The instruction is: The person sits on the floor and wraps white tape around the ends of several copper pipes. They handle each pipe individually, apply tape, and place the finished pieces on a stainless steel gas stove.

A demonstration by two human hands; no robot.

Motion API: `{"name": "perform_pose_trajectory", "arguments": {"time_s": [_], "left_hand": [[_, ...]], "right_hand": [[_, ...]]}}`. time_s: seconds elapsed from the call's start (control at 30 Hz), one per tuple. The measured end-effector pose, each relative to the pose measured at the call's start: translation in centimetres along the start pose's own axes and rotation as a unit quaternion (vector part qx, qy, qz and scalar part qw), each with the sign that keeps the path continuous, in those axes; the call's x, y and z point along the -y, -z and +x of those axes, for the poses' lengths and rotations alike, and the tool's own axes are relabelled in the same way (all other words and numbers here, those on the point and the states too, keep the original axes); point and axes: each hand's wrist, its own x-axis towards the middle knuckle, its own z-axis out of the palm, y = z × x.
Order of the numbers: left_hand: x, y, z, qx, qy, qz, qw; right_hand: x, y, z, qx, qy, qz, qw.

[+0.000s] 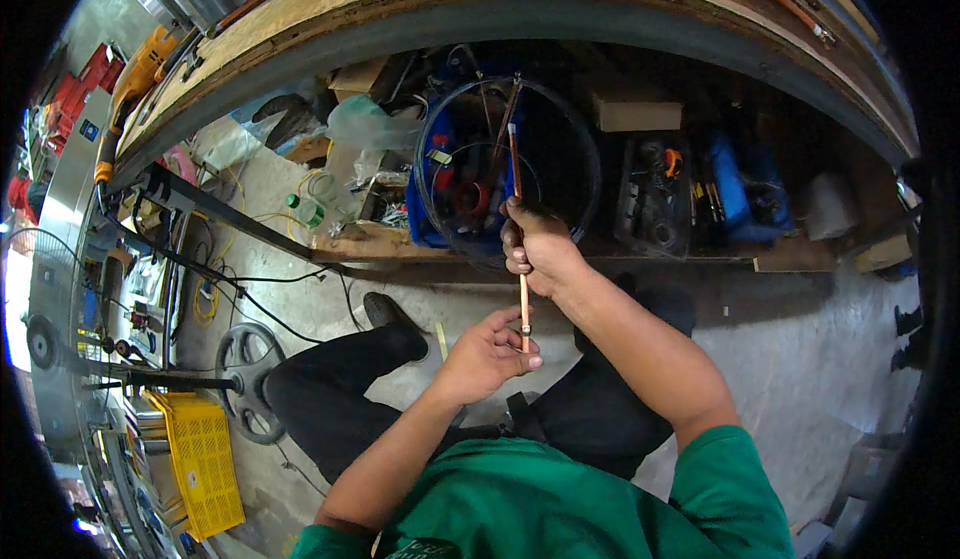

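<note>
A thin copper tube (525, 302) runs lengthwise away from me, above my lap. My right hand (544, 249) is closed around its middle, fingers wrapped over it. Lower down, my left hand (486, 357) holds the near end between thumb and fingers, beside a small dark band or fitting (526, 330) on the tube. The far part reaches up over a coil of thin wire or tubing (592, 149) under the bench, with a whitish spot near its top. Whether the far end touches the coil, I cannot tell.
A wooden bench top (420, 21) arches overhead. Its lower shelf (370, 251) holds a blue bin (425, 221), a clear tray of parts (655, 199), another blue bin (745, 199) and a cardboard box (640, 116). Left are a handwheel (250, 384), cables and a yellow crate (205, 469).
</note>
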Motion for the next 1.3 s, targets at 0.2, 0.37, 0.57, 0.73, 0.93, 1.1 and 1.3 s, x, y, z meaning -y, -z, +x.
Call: {"name": "perform_pose_trajectory", "arguments": {"time_s": [0.2,0.37,0.57,0.73,0.93,1.1,1.3], "left_hand": [[0.5,1.0,0.8,-0.043,0.023,-0.026,0.998],[1.1,2.0,1.7,-0.079,0.014,-0.061,0.995],[1.6,5.2,1.5,-0.157,-0.058,-0.018,0.986],[0.0,6.6,0.6,-0.256,-0.155,-0.010,0.954],[-2.9,7.3,-0.2,-0.291,-0.224,-0.108,0.924],[-5.2,9.3,-1.7,-0.328,-0.273,-0.138,0.894],[-6.8,9.9,-4.8,-0.335,-0.267,-0.094,0.899]], "right_hand": [[-1.5,0.1,0.2,0.004,-0.017,-0.015,1.000],[-2.5,-0.3,-0.1,0.038,-0.088,-0.195,0.976],[-3.5,-0.3,0.1,0.159,0.062,-0.482,0.859],[-6.3,-1.1,-1.2,0.225,0.161,-0.383,0.881],[-7.4,-1.3,-1.0,0.274,0.081,-0.412,0.865],[-7.0,-0.2,-0.4,0.296,0.002,-0.462,0.836],[-4.9,-2.0,-2.7,0.314,0.140,-0.601,0.721]]}}
